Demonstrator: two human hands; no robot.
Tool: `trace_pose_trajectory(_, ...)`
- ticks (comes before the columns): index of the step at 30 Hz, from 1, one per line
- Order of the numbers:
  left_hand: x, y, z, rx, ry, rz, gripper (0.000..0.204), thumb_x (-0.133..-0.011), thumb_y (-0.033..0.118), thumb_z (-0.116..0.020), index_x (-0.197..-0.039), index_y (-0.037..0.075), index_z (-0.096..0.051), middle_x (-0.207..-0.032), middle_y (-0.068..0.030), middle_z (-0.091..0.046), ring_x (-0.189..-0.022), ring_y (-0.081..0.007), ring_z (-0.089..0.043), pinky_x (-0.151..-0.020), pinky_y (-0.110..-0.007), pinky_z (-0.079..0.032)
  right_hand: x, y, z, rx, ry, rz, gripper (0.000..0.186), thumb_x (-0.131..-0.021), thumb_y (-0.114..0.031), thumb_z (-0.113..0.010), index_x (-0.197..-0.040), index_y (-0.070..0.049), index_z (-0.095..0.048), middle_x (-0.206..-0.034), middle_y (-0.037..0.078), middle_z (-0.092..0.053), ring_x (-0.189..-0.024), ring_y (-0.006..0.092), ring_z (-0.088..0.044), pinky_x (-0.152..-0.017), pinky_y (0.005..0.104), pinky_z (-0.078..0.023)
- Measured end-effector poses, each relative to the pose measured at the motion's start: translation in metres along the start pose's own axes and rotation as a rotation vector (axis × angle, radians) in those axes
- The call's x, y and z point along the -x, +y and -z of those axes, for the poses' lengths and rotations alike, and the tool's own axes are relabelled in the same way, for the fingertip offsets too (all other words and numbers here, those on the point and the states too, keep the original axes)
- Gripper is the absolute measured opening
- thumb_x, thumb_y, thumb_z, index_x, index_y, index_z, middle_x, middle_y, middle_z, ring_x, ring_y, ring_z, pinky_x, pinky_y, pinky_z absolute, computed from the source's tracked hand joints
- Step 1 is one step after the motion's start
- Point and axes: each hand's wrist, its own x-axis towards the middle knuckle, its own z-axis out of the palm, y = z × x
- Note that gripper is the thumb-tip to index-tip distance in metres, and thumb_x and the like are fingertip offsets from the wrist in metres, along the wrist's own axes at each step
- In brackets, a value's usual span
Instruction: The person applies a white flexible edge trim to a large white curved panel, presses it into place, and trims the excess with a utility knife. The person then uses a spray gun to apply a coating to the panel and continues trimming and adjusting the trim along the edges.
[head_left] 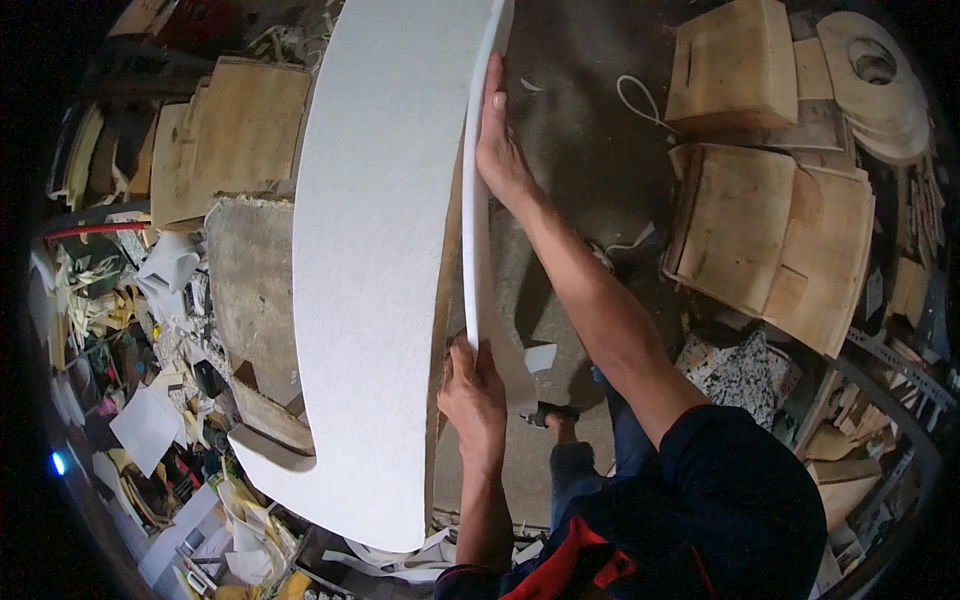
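A long white-covered panel point(370, 250) with a curved hook-like cutout at its lower left lies across the middle, its brown edge showing along the right. Beside that edge, a thin white foam sheet point(469, 240) stands on its side and bends away toward the floor at its near end. My left hand point(473, 402) is closed on the near end of this sheet, by the panel's edge. Farther up, my right hand point(500, 145) lies against the sheet's outer face, fingers stretched along it. What supports the panel is mostly hidden.
Wooden boards point(735, 220) and a wooden box point(735, 65) stand at the right, near stacked pale rings point(872, 90). A speckled foam block point(740, 375) sits below them. Scraps point(150, 420) pile up at the left, near a worn board point(250, 290).
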Motion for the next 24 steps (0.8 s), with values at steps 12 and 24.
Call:
trace_pose_trajectory(12,-0.011,-0.008,-0.011,-0.018,0.068,-0.009,0.021,-0.092,0.002,-0.068,-0.112,0.006,-0.063,-0.078,-0.0183,-0.069,-0.068,-0.0304,-0.071,-0.054,-0.042,-0.056,0.006,0.003,-0.012,-0.012,0.022,0.126,0.086,-0.097,-0.07,-0.003,-0.161,-0.013,0.008,-0.167,0.019,0.005,-0.155,0.0377,0.003,-0.126,0.0501,-0.007)
trace_pose_trajectory(24,0.066,-0.027,-0.018,0.501,-0.438,0.4,0.034,-0.086,0.021,-0.077,-0.111,0.002,-0.064,-0.094,-0.0209,-0.073,-0.094,-0.0301,-0.074,-0.08,-0.039,-0.055,0.031,0.001,-0.009,0.026,-0.011,0.002,0.087,-0.097,-0.071,-0.005,-0.162,-0.013,0.003,-0.167,0.019,0.004,-0.155,0.0359,0.003,-0.127,0.0466,-0.004)
